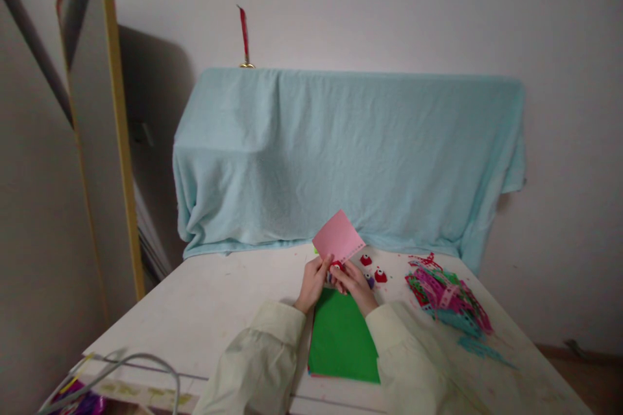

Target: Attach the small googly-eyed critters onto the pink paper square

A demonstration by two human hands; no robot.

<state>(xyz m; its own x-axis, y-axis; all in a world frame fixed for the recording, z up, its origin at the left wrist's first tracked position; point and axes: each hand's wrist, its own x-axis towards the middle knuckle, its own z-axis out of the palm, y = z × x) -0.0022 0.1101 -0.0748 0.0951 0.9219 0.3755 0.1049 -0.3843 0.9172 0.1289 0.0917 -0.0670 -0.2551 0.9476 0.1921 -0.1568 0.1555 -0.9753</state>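
Note:
A pink sheet of paper (339, 235) is raised above the table, with a row of small holes along its lower right edge. My left hand (313, 280) pinches its lower corner between thumb and fingers. In my right hand (355, 283) is a small red paper punch (337, 265), held against the paper's bottom edge; the fingers partly cover it. Just beyond the right hand lie a red punch (365, 260), another red punch (380, 275) and a purple one (370, 281). Under both hands rests a stack of coloured paper with a green sheet (343, 340) on top.
Punched paper strips (448, 295) in pink, green, red and blue lie heaped on the right of the white table (209, 311). A light blue cloth (341, 149) drapes over something behind it. At the front left are a grey cable (146, 356) and a purple packet (80, 399).

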